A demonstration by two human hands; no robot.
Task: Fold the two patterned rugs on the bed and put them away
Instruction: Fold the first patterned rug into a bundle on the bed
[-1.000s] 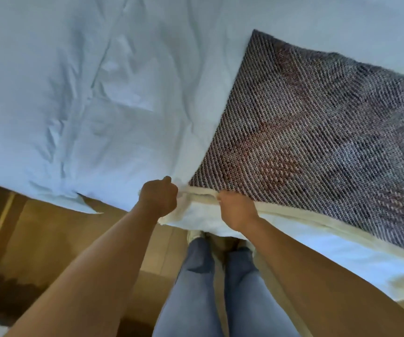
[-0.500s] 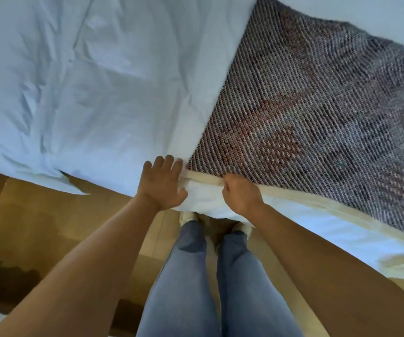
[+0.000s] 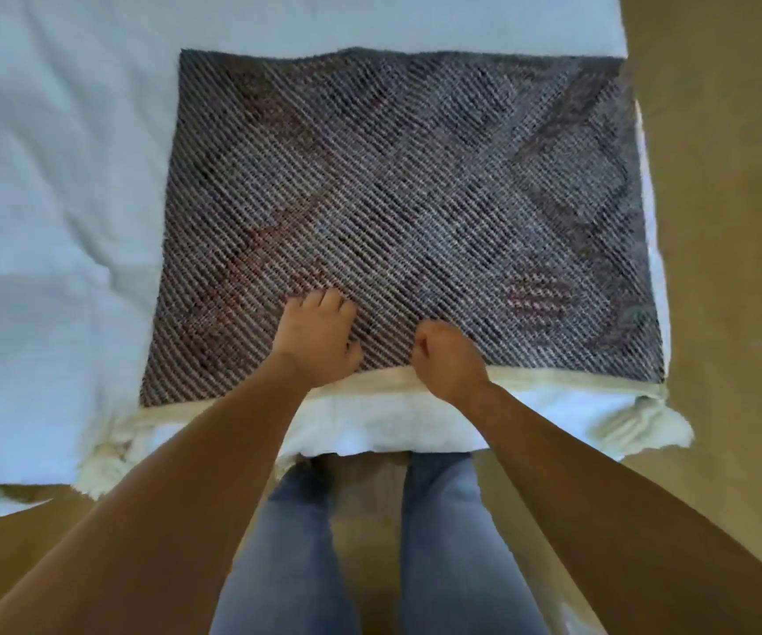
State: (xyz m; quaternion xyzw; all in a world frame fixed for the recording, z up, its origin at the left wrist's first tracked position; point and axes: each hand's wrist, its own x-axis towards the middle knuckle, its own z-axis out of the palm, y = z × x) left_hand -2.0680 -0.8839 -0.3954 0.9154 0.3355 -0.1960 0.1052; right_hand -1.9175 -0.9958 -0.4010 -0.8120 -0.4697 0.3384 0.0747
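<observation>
A patterned rug (image 3: 415, 185) with a grey diagonal weave and faint reddish shapes lies flat on the bed, its cream fringed edge (image 3: 567, 380) along the bed's near side, tassels hanging at both near corners. My left hand (image 3: 317, 334) rests palm down on the rug near that edge, fingers spread forward. My right hand (image 3: 447, 359) sits beside it at the cream edge with its fingers curled under; whether it pinches the rug is hidden. Only one rug is in view.
The bed's pale blue sheet (image 3: 49, 176) stretches left and behind the rug. Wooden floor (image 3: 727, 222) runs along the right side of the bed and under my legs (image 3: 360, 543), which stand against the bed's near edge.
The view has swung so the rug now lies square in front of me. My left hand moved from the rug's near-left corner onto its surface; my right hand stayed at the cream edge.
</observation>
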